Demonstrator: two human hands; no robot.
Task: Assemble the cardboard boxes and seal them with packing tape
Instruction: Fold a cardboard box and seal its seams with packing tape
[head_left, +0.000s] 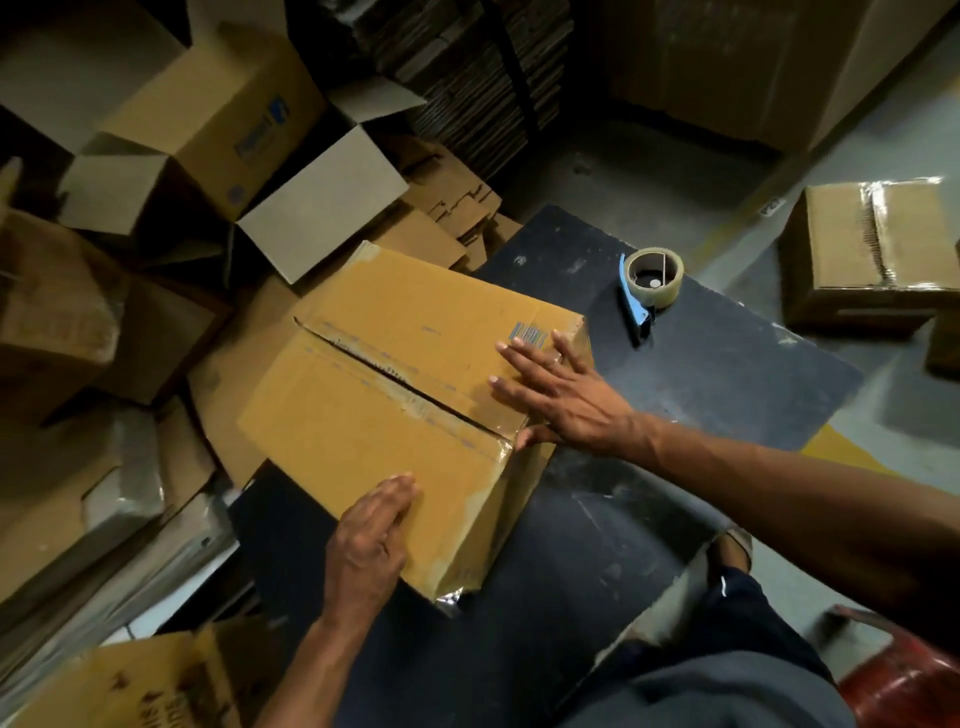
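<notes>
View: head camera, looking down at the work surface.
Hands: two, both bare, both laid flat with straight fingers.
Boxes counted: one box (410, 410) under the hands; one taped box (872, 249) on the floor at the far right; at least three open boxes (218, 119) in the pile at the far left, with more brown cardboard around them that I cannot count; one stack of flat cardboard (467, 78) at the far middle.
Tape: one tape roll (653, 278) in a blue dispenser, standing on the dark table (727, 364) to the far right of the box, apart from it.
Box position: it lies on the dark table, turned at an angle, its far-left part hanging past the table edge over the pile.
Box top: two flaps folded shut, a dark seam running between them from far left to near right, with old tape marks along it.
Left hand (376, 530): palm down on the near flap close to the box's near corner, fingers together and pointing far right.
Right hand (561, 395): palm down on the far flap at the right end of the seam, fingers spread and pointing left, thumb over the box edge.
Arms: left forearm comes from the near edge, right forearm from the right.
Grip: neither hand curls round anything; both press.
</notes>
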